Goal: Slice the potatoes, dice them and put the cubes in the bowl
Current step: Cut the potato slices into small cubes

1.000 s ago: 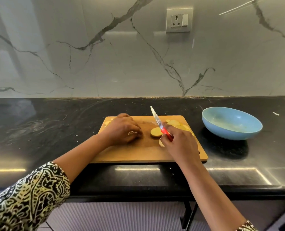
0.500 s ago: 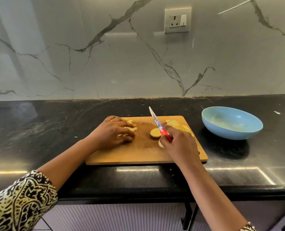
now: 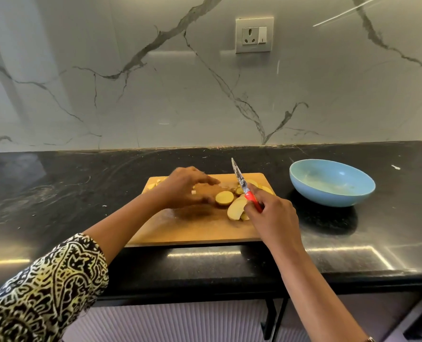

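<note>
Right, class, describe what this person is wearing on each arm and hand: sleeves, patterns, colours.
The left sleeve has a swirling black, cream and yellow-green print and ends near the elbow. Both forearms are uncovered. The left hand and right hand wear no gloves. A sliver by the right arm at the picture's bottom edge is too small to identify.

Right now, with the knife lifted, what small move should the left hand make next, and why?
Probably pin the round slice flat with the left hand: it hovers beside that whole slice, and the right hand holds the knife raised above the board.
</note>
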Motion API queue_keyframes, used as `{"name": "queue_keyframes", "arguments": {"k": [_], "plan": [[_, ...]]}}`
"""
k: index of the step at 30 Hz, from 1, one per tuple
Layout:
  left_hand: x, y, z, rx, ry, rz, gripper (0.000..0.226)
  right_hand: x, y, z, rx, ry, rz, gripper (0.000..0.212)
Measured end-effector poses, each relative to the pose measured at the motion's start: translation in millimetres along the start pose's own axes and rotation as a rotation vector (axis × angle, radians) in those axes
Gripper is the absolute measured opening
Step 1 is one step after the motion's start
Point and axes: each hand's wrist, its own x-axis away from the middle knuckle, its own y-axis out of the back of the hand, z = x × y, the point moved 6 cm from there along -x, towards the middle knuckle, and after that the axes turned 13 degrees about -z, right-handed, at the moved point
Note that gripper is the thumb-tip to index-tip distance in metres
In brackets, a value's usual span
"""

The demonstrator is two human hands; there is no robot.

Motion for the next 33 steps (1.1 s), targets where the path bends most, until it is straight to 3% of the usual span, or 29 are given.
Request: {"name": "queue_keyframes", "arguments": {"k": [3, 6, 15, 19, 24, 26, 29, 33], "plan": [[-5, -27, -17, 0.109, -0.001, 0.274, 0.06, 1, 1, -2, 0.0, 0.004, -0.009, 0.045], [-13, -35, -22, 0.267, 0.026, 0.298, 0.052, 3, 2, -4, 0.002, 0.001, -0.007, 0.045], [-3, -2, 4, 0.411, 0.14, -0.077, 0.054, 4, 3, -1, 0.0, 0.016, -0.016, 0.044], [8, 4, 11, 0.638, 0.271, -0.089, 0.05, 5, 1, 1, -0.004, 0.02, -0.017, 0.044], [1, 8, -3, 0.824, 0.29, -0.199, 0.058, 6, 4, 1, -0.007, -0.003, -0.021, 0.044], [-2, 8, -2, 0.801, 0.276, -0.189, 0.06, 5, 5, -2, 0.0, -0.022, -0.031, 0.044], [-2, -1, -5, 0.584, 0.213, -0.042, 0.051, 3, 8, -4, 0.018, -0.043, -0.04, 0.044], [-7, 15, -8, 0.854, 0.312, -0.231, 0.052, 3, 9, -4, 0.003, -0.045, -0.048, 0.042]]}}
